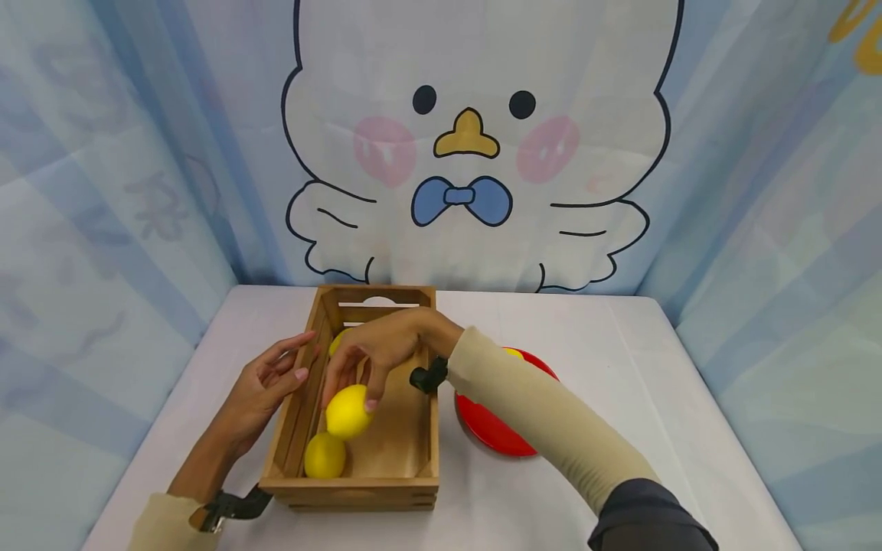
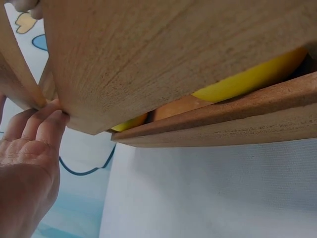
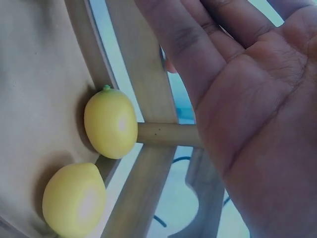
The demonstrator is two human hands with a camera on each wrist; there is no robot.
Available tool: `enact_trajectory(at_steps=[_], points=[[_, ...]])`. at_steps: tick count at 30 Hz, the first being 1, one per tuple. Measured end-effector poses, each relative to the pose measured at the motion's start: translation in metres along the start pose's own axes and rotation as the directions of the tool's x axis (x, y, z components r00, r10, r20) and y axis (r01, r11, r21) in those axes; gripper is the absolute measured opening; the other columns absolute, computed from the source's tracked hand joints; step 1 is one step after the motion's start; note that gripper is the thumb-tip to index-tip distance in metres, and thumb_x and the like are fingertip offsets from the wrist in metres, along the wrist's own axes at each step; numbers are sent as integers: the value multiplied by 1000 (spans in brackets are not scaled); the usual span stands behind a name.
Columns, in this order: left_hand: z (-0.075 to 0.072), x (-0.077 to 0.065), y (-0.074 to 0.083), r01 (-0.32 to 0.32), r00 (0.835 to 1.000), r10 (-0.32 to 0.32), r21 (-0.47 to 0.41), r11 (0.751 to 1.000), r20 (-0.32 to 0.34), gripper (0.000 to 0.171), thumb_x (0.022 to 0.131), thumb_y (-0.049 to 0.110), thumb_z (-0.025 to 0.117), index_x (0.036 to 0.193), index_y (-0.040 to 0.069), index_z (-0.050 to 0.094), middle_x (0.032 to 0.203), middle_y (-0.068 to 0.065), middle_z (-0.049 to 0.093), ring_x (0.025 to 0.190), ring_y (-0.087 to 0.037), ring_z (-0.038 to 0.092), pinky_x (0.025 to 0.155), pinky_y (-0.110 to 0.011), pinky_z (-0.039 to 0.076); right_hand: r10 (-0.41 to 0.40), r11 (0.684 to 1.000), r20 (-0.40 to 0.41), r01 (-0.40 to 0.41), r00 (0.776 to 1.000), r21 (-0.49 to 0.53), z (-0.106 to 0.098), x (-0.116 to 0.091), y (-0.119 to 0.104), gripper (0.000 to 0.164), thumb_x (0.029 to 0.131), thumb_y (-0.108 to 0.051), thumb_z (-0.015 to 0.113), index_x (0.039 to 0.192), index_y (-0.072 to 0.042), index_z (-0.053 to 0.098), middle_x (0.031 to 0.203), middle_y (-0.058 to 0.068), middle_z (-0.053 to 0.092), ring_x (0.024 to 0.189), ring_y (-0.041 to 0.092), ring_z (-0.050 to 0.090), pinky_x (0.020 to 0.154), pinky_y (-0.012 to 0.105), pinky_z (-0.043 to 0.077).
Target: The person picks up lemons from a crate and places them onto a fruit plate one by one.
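My right hand [image 1: 377, 348] reaches over a wooden slatted crate [image 1: 350, 483] and pinches a yellow lemon [image 1: 348, 412] between thumb and fingers. Just in front of it, another lemon [image 1: 325, 457] lies in the crate's near left corner. Two more lie along the slatted side in the right wrist view: one lemon [image 3: 111, 122] with a green stem tip and a second lemon [image 3: 74, 201]. The palm fills the right of that view, and the held fruit is out of it. My left hand [image 1: 260, 394] touches the crate's left side, its fingertips [image 2: 51, 130] at the slats.
Right of the crate stands a red plate [image 1: 498, 425], partly hidden under my right forearm, with a bit of a yellow thing [image 1: 513, 353] showing at its far edge. A white cloth covers the table [image 1: 620, 383]. Printed curtains [image 1: 468, 252] hang behind and at both sides.
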State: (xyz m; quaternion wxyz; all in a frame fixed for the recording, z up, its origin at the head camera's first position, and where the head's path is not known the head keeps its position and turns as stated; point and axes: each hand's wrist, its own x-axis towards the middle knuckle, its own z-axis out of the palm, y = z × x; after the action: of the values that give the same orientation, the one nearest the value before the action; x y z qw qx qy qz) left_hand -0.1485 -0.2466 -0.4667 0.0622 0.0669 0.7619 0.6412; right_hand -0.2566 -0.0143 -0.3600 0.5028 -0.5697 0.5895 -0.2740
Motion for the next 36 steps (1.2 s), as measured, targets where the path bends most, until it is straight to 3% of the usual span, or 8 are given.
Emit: enact_trajectory(at_steps=[4,6,11,22,36], points=[[0,0,0,-7,1000,7,10,1000,-3,56,111,20,58,164,21,41,169,-19,42,157,-30,39,109,-16,47,-5,1000,-34,5,999,-15,-1,-5,1,52,87,3,84,135,9,66,131,20,74,115,24,71,105,36,58],[-1,1,-1,-12,1000,12,2,1000,0,56,110,20,58,164,21,41,168,-18,43,155,-23,41,104,-10,46,-16,1000,-46,15,999,-16,-2,-6,6,52,87,1,85,135,6,67,131,17,74,115,24,71,103,35,59],[-2,1,-3,-14,1000,14,-4,1000,1,56,110,20,59,163,22,42,167,-16,46,149,-8,43,104,-10,44,-73,997,-59,72,996,-21,-5,-8,18,52,86,-7,87,135,-1,70,129,8,76,115,25,71,105,40,59],[-3,0,-3,-20,1000,20,-6,1000,2,56,110,19,58,163,21,41,168,-19,44,145,-3,46,104,-9,45,-83,996,-165,74,983,-59,-7,-30,9,52,85,-14,87,134,-7,73,128,2,76,112,20,70,102,39,61],[-3,1,-5,-36,999,36,-41,999,7,56,110,18,59,164,18,41,169,-24,40,137,4,54,104,-11,48,-161,987,-274,151,948,-58,-6,-65,12,53,85,-8,84,135,1,69,131,10,73,116,27,68,102,47,61]])
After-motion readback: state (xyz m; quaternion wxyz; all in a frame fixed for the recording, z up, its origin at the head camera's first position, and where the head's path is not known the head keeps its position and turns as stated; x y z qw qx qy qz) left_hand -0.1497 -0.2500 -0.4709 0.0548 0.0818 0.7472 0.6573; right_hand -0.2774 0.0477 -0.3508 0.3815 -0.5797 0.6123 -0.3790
